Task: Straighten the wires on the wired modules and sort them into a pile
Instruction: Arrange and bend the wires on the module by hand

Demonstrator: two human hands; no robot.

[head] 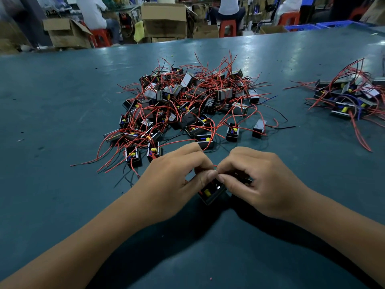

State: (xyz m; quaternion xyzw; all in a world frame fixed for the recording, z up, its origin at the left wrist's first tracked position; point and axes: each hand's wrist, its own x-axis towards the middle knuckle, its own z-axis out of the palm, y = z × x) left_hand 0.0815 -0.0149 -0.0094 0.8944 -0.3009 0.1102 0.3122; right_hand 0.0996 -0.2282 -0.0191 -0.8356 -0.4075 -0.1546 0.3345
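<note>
1. Gripping one black wired module [210, 193] between them, both hands meet low over the teal bench [52, 101], just in front of the big heap.
2. The left hand [175, 180] has its fingers curled over the module's far left side, with its thumb tip pressed on the top edge.
3. The right hand [258, 184] curls round the module's right side, its thumb tip meeting the left thumb; a short loop of red wire [215, 165] shows just above the two thumbs.
4. The held module sits tilted, its open face up, with a yellow part visible inside; whether it touches the bench I cannot tell.
5. The unsorted heap of modules [187, 105] lies mid-bench beyond the hands, black boxes tangled in red and a few black wires that splay out in every direction.
6. Two single modules stand apart at the heap's right edge, one open-faced [232, 132] and one closed-sided [259, 128].
7. A smaller pile of modules [350, 97] lies well apart at the bench's right side, its red wires trailing toward the near edge.
8. Beyond the far edge of the bench stand cardboard boxes [164, 19], red stools [228, 28] and a blue crate [333, 25], with seated people partly in view.
</note>
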